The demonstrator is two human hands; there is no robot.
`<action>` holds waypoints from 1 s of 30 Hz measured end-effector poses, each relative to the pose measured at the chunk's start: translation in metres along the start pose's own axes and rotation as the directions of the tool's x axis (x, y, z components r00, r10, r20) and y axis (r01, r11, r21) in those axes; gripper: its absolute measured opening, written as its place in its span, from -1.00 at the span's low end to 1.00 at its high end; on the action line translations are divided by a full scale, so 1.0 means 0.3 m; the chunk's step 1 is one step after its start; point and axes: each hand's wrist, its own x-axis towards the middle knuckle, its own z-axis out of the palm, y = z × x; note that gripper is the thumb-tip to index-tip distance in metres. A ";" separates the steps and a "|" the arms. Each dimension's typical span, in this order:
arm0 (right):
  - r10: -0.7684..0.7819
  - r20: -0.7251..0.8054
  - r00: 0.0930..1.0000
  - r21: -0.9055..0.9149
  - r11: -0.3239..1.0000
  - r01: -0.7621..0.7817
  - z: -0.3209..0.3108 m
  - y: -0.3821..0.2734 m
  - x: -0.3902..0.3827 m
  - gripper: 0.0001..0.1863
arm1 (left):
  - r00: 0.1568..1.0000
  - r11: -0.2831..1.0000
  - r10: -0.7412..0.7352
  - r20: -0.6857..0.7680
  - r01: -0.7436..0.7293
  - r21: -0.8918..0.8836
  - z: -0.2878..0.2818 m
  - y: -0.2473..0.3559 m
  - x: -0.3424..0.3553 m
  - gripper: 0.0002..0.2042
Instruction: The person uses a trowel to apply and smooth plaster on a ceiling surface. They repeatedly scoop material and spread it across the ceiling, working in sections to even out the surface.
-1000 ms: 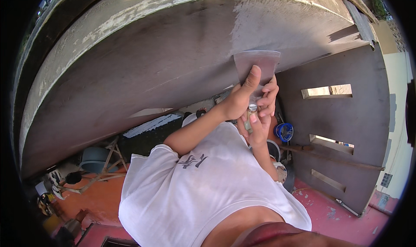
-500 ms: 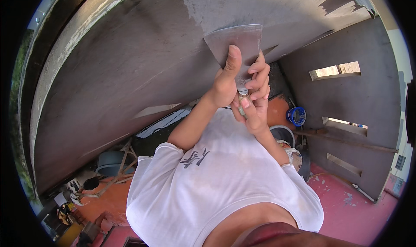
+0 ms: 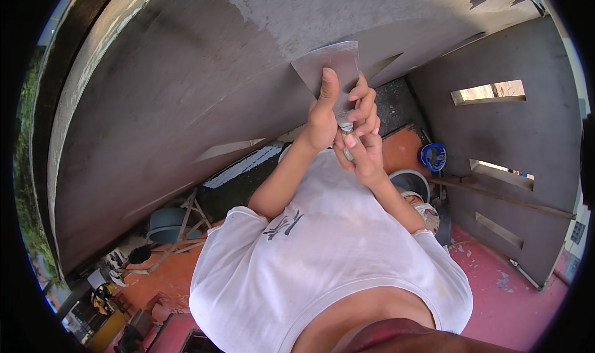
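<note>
A putty knife [image 3: 328,65] with a wide, flared metal blade is held up in front of my chest, blade edge pointing up. My left hand [image 3: 322,114] grips it from the left side, thumb lying on the blade's face and the other fingers hidden behind. On the right, my right hand [image 3: 367,133] closes round the pale handle [image 3: 348,148] and neck, with some fingertips resting on the lower blade. Behind the knife rises a grey plastered wall [image 3: 186,74], with a lighter skim patch [image 3: 279,18] near the top; I cannot tell whether the blade touches it.
To the right stands another grey wall [image 3: 446,124] with slot openings. A blue bucket [image 3: 432,157], a grey tub [image 3: 409,183] and a wooden pole [image 3: 502,196] are near it. At lower left, a basin [image 3: 166,225] sits by a wooden frame [image 3: 186,229] on the orange floor.
The view has shifted a little, and the knife appears slightly lower and further left, its blade angled more away. Both hands keep the same hold.
</note>
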 end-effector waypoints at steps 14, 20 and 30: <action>0.130 0.060 0.990 -0.009 0.992 -0.130 0.006 0.026 -0.020 -0.61 | 0.995 0.998 -0.048 -0.083 0.051 0.043 -0.011 0.011 -0.024 -0.36; 0.076 0.088 0.993 0.115 0.990 -0.086 0.046 0.006 -0.015 -0.56 | 0.999 0.999 -0.033 -0.037 0.033 -0.011 -0.011 0.024 -0.027 -0.27; -0.071 0.066 0.995 0.037 0.997 0.069 0.087 -0.014 0.018 -0.76 | 0.993 0.997 0.024 -0.112 -0.016 0.074 0.026 0.070 -0.040 -0.21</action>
